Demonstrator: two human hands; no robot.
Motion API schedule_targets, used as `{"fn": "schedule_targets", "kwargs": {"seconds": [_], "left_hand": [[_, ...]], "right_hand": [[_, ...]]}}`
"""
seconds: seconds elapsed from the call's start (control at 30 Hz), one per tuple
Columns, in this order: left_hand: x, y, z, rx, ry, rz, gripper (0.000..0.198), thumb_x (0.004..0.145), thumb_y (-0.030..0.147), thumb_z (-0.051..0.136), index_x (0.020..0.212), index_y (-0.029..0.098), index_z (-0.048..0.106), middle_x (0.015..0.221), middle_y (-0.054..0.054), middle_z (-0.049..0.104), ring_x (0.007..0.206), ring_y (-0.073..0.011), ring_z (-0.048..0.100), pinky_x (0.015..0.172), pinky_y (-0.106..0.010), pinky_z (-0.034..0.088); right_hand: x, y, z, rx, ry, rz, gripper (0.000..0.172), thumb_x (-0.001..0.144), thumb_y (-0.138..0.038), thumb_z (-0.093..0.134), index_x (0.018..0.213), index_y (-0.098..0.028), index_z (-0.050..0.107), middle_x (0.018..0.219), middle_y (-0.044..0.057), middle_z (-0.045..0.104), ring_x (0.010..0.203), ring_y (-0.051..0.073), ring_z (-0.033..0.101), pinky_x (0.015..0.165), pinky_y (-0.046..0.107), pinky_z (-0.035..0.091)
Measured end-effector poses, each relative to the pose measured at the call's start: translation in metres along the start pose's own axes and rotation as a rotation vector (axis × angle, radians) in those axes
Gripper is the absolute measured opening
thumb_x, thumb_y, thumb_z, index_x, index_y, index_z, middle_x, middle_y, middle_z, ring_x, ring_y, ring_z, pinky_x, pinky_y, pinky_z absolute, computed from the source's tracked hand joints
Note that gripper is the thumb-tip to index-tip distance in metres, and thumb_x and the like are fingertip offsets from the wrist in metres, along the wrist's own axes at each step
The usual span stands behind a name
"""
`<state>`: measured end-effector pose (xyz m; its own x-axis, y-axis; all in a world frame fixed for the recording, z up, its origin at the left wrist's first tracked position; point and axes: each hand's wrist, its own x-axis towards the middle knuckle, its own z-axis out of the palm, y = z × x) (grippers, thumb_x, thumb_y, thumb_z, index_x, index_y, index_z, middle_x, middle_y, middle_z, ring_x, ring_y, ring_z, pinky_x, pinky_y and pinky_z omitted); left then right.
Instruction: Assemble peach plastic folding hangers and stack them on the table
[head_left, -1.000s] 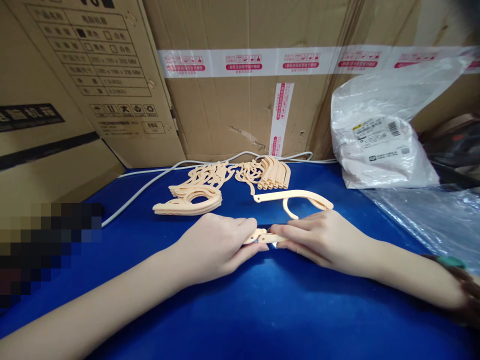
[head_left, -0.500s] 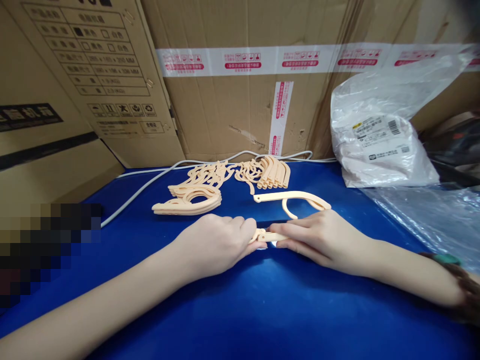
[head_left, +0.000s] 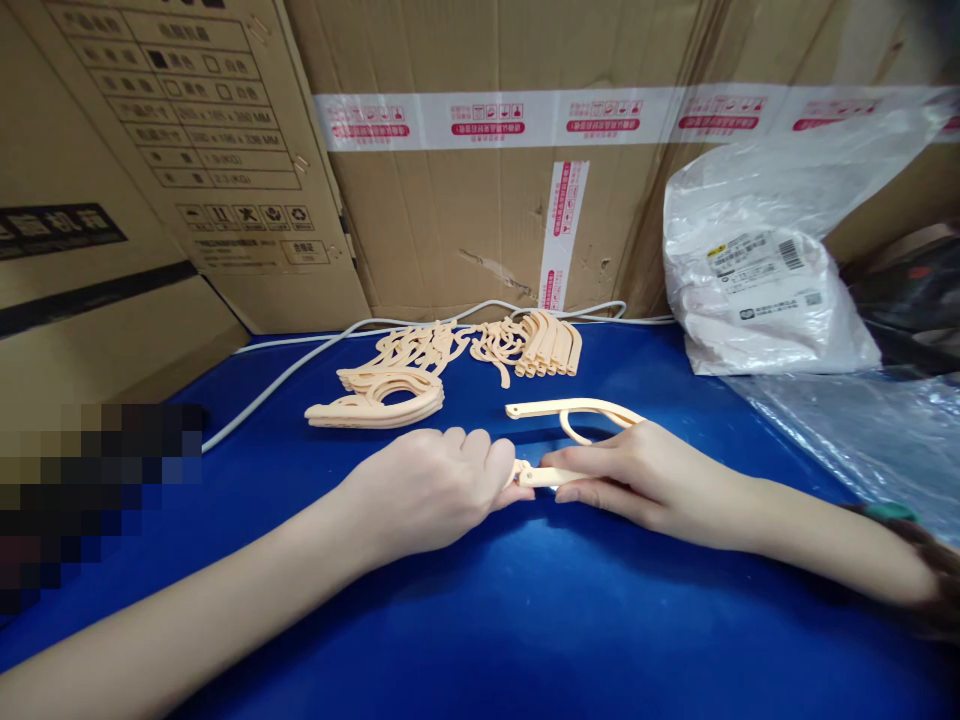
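Both hands meet over the blue table around a cream plastic folding hanger [head_left: 546,478]. My left hand [head_left: 435,485] is closed in a fist with the thumb below, pinching the jointed end of the hanger; most of what it covers is hidden. My right hand [head_left: 637,485] pinches the straight bar to the right of that joint between thumb and fingers. Beyond its knuckles a long curved hanger arm [head_left: 574,406] extends, with a thin curved piece [head_left: 571,428] below it; whether they connect to the held bar is hidden by the hand.
Behind my left hand lies a stack of folded hangers [head_left: 375,408]. Farther back are loose cream pieces [head_left: 424,348], small hooks [head_left: 496,342] and a row of curved arms [head_left: 551,345]. A white cable [head_left: 277,395], cardboard boxes [head_left: 450,220] and a plastic bag [head_left: 772,290] border the table [head_left: 480,640].
The long curved arm beyond my right hand has dropped slightly toward me and shifted left. The right fingers have shifted on the bar, showing more of it; my left hand stays nearly still.
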<state>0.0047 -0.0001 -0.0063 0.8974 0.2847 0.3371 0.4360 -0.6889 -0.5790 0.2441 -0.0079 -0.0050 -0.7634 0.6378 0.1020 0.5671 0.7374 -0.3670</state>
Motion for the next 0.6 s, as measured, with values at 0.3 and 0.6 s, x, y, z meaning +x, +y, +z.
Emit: {"fn": "schedule_targets", "kwargs": {"seconds": [0.3,0.6], "left_hand": [[-0.0015,0.002,0.0041,-0.113,-0.001,-0.056,0.044,0.103,0.035,0.018,0.071,0.019,0.044,0.054,0.002,0.052,0.042,-0.0146,0.052,0.04,-0.029,0.025],[0.002,-0.002,0.0014,0.028,0.054,0.014,0.039,0.101,0.031,0.026,0.069,0.019,0.044,0.053,0.002,0.049,0.04,-0.0141,0.047,0.042,-0.029,0.024]], "right_hand": [[-0.0009,-0.0004,0.0037,-0.028,0.044,-0.036,0.036,0.1,-0.038,0.035,0.119,-0.021,0.061,0.095,0.005,0.071,0.076,0.014,0.064,0.066,0.023,0.043],[0.0016,-0.002,-0.0005,0.118,-0.013,0.007,0.032,0.1,-0.039,0.038,0.109,-0.023,0.064,0.097,0.001,0.07,0.079,0.013,0.061,0.077,0.026,0.043]]}}
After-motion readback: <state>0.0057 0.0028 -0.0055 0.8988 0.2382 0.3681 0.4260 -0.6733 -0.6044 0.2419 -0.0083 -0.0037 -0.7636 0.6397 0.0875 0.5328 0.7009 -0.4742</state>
